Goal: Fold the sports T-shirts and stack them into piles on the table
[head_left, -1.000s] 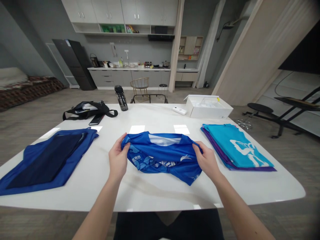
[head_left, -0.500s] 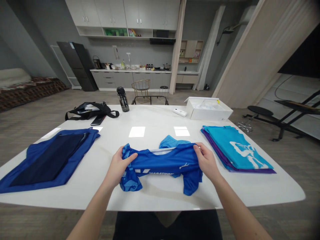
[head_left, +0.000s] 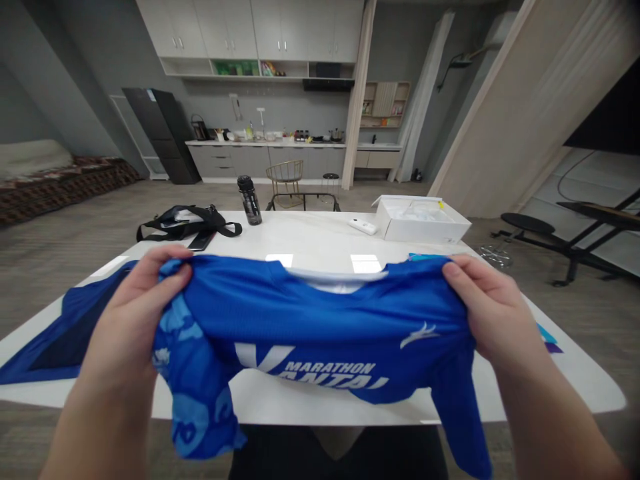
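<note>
A blue T-shirt (head_left: 320, 320) with white "MARATHON" lettering is stretched out in the air, close in front of me. My left hand (head_left: 143, 300) pinches its left shoulder, above a sleeve with a lighter blue pattern. At the opposite shoulder, my right hand (head_left: 487, 307) grips the cloth between thumb and fingers. Both sleeves hang down, and the neckline sags between the hands. On the left, dark blue folded clothes (head_left: 65, 327) lie partly behind my left arm. The turquoise and purple clothes (head_left: 549, 337) on the right are mostly hidden by the shirt and my right hand.
On the white table (head_left: 310, 230) stand a black bottle (head_left: 249, 201) and an open white box (head_left: 420, 221). A white remote-like object (head_left: 363, 227) lies beside the box. A black bag (head_left: 185, 221) and a phone (head_left: 202, 241) are at the back left.
Both hands have lifted the T-shirt off the table, closer to me, and moved farther apart. The shirt now hangs more spread out, with more of its lettering showing.
</note>
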Tool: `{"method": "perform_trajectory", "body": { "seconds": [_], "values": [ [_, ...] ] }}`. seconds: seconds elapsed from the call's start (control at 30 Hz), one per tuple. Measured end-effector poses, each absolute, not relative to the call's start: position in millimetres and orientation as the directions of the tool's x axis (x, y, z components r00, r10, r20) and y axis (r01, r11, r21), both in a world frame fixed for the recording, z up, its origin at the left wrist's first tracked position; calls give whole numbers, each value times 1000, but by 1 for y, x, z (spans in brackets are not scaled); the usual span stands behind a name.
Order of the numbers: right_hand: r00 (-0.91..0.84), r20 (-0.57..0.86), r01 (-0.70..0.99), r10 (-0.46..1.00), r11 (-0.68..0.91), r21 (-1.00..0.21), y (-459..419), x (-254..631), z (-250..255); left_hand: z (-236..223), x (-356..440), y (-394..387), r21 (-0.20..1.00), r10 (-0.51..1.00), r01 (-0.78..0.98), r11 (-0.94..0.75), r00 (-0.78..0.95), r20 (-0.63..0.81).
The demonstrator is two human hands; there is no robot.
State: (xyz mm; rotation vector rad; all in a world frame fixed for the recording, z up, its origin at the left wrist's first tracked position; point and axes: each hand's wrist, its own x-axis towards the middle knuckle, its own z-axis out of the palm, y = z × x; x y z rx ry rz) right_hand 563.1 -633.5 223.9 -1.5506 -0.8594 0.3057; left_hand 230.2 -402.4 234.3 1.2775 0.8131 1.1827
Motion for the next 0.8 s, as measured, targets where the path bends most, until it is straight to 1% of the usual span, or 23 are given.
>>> {"method": "perform_trajectory", "body": {
  "seconds": [0.07,0.13,0.2,0.23,0.27,0.3,0.37,0.43,0.5,0.53,0.57,0.6,0.67,0.7,0.73,0.8],
  "values": [
    [666,391,468,636,53,-882,-602,580,241,254,254,-373,963,916,-199,-180,323,238],
    [583,530,657,616,26,-753,-558,608,245,257,287,-331,961,881,-173,-216,389,268],
    [479,634,804,608,-13,-595,-506,641,232,239,322,-283,964,841,-96,-249,472,264],
    [457,641,836,616,-53,-546,-482,657,219,223,338,-260,963,835,-40,-267,489,252],
    [471,620,844,627,-116,-524,-459,670,202,203,353,-239,958,836,20,-287,493,240],
    [515,569,830,641,-208,-518,-440,680,182,180,365,-222,951,850,99,-294,483,213],
    [589,370,785,719,-400,-472,-415,690,135,130,381,-199,902,871,316,-294,476,117],
    [653,150,732,742,-568,-376,-405,687,86,82,389,-194,769,885,560,-308,465,16],
    [662,-27,706,749,-635,-312,-407,676,43,42,391,-201,723,895,633,-277,443,-45],
    [643,-61,720,764,-629,-292,-410,670,25,26,391,-207,699,896,659,-279,440,-57],
    [622,-80,738,779,-618,-272,-413,665,10,12,390,-214,654,898,692,-304,438,-46],
    [614,-72,752,786,-610,-252,-417,661,-3,1,390,-220,586,898,732,-348,440,-16],
    [602,-5,780,798,-589,-212,-425,655,-18,-14,389,-230,452,889,783,-428,454,55],
    [597,47,792,801,-578,-194,-429,654,-23,-19,389,-233,414,881,788,-456,465,85],
    [585,100,806,805,-563,-180,-434,654,-25,-23,388,-235,411,874,779,-473,474,107],
    [546,174,837,820,-524,-157,-442,655,-24,-25,385,-234,469,868,741,-480,478,134]
  ]
}}
